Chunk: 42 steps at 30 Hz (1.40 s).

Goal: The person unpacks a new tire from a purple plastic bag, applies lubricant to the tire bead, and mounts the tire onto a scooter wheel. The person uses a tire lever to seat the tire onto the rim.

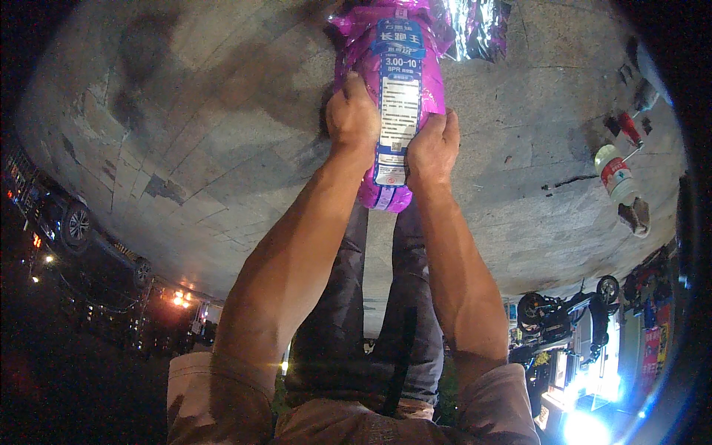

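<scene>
My left hand point(351, 119) grips the left side of a long package point(428, 55) wrapped in shiny magenta plastic, its fingers curled against the film. My right hand point(434, 148) holds the opposite side, a little lower, also with fingers bent around it. A long blue-and-white label point(399, 111) runs down the middle of the package between my thumbs. The far end reaches out of view at the top edge. Beside that end, crumpled silvery wrapping point(475, 30) catches the light.
On the paving point(208, 148) to the right lie a bottle point(615, 174) with a red label, a red-handled tool point(629, 130) and a greyish crumpled item point(634, 219). A parked vehicle point(76, 226) stands at left, a motorbike point(564, 319) at lower right. My legs point(341, 334) show below the package.
</scene>
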Motion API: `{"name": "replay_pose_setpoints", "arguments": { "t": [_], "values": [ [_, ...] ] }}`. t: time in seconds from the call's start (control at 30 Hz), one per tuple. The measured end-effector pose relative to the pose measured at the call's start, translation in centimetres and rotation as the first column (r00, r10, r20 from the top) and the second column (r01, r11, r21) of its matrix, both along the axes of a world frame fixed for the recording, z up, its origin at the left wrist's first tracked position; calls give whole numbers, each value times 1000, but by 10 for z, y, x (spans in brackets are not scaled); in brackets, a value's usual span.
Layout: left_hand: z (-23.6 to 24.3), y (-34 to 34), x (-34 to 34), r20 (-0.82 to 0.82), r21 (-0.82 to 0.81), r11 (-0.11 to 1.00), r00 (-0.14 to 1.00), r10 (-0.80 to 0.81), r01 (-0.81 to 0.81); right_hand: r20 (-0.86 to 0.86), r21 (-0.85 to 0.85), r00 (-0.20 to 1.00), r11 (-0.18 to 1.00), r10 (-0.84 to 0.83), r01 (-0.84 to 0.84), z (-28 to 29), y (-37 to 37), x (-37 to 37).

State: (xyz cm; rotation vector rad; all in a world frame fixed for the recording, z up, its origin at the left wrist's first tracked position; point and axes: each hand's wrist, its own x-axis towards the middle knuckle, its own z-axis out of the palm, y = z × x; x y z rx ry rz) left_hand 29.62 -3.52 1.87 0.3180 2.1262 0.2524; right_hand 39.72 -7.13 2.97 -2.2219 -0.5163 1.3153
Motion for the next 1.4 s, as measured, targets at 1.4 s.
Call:
{"name": "replay_pose_setpoints", "arguments": {
  "t": [1.4],
  "values": [
    [1, -20, 7, -28, 68, 997, 999, 42, -40, -54, -10, 999, 1000, 1, -1, -7, -22, 6]
  ]
}}
